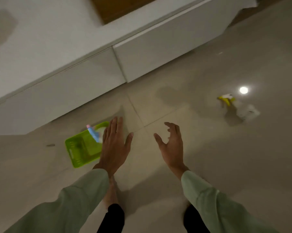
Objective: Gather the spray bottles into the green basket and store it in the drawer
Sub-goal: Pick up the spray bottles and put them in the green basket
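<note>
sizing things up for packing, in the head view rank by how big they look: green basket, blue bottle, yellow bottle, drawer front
1. drawer front, by far
2. green basket, partly behind the left hand
3. yellow bottle and blue bottle: unsure, since the yellow one lies farther off and the blue one is partly hidden

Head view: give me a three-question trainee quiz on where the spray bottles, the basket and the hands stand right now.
1. True or false: the left hand grips a bottle.
2. Where is the yellow-trigger spray bottle? A) in the green basket B) lying on the floor to the right of the right hand C) on top of the cabinet
3. Fill in: the green basket on the floor holds one bottle with a ____ and pink top.

Key:
1. False; both hands are open and empty.
2. B.
3. Blue.
</note>
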